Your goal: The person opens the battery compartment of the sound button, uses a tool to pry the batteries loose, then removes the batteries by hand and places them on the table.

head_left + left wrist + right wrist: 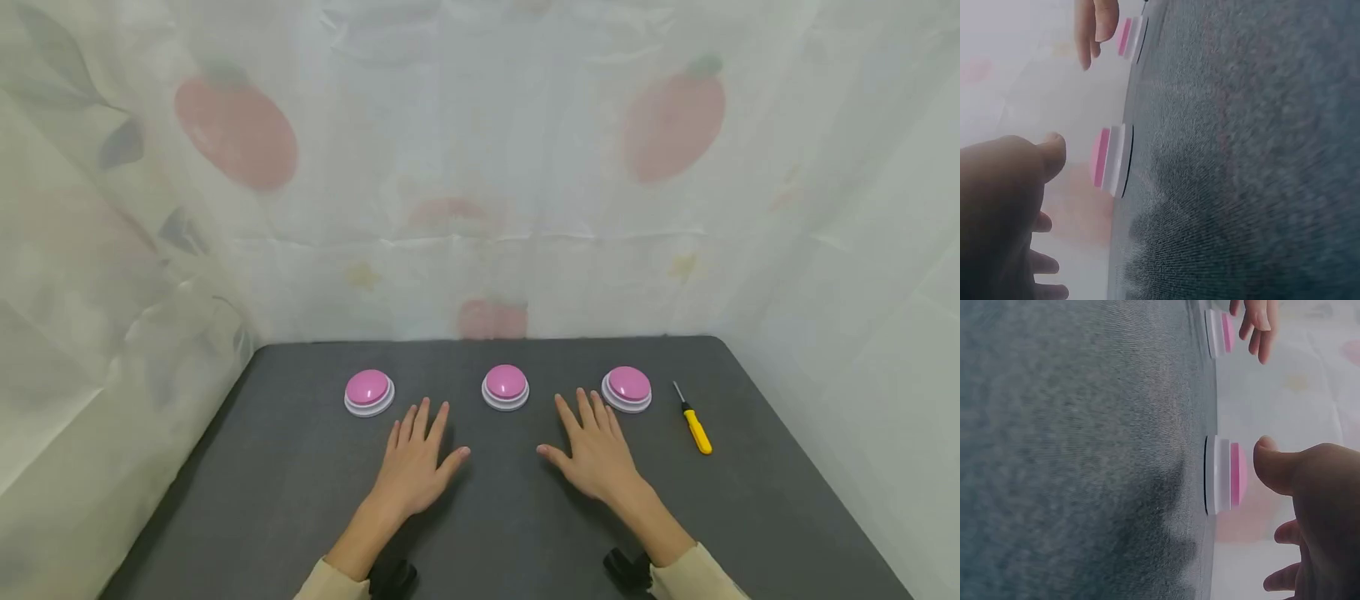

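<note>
Yellow-handled screwdriver (697, 430) on dark grey table (506, 508); pale fruit-print sheeting (525, 150) behind.

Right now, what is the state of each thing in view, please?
Left grip: fingers spread, holding nothing.
Right grip: fingers spread, holding nothing.
Left pink button: upright, untouched.
Middle pink button: upright, untouched.
Right pink button: upright, dome uncovered.
Yellow-handled screwdriver: lying down, not held.
</note>
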Action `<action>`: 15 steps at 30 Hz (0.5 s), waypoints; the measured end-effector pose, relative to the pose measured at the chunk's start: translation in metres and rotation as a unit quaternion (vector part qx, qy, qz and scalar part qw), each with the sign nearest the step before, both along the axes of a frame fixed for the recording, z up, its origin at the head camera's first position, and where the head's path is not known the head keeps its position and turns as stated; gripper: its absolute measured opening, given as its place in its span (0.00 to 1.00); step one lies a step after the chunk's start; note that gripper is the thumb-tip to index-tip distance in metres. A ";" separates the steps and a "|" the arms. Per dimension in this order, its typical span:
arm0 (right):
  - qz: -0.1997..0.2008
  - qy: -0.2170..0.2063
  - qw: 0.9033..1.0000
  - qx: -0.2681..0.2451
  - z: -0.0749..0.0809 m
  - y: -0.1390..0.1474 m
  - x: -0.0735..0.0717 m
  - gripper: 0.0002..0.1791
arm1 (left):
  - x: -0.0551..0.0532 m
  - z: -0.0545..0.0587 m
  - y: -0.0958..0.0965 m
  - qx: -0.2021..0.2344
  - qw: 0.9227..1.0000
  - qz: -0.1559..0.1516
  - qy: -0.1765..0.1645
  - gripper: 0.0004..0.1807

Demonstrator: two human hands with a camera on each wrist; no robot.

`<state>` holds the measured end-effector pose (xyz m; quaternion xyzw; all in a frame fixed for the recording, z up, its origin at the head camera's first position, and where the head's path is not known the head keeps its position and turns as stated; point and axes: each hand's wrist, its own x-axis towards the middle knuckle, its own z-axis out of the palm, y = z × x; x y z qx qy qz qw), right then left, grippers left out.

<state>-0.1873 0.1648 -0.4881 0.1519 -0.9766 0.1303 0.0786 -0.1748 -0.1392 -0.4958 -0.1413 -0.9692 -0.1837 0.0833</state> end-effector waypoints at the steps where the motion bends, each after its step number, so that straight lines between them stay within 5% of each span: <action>1: 0.000 -0.002 1.000 -0.002 0.000 -0.001 -0.002 0.49 | -0.002 0.000 0.001 -0.003 1.000 0.001 -0.002 0.44; 15: 0.003 -0.025 1.000 -0.018 0.010 -0.014 -0.034 0.47 | -0.036 0.015 0.020 -0.048 0.999 0.000 0.011 0.42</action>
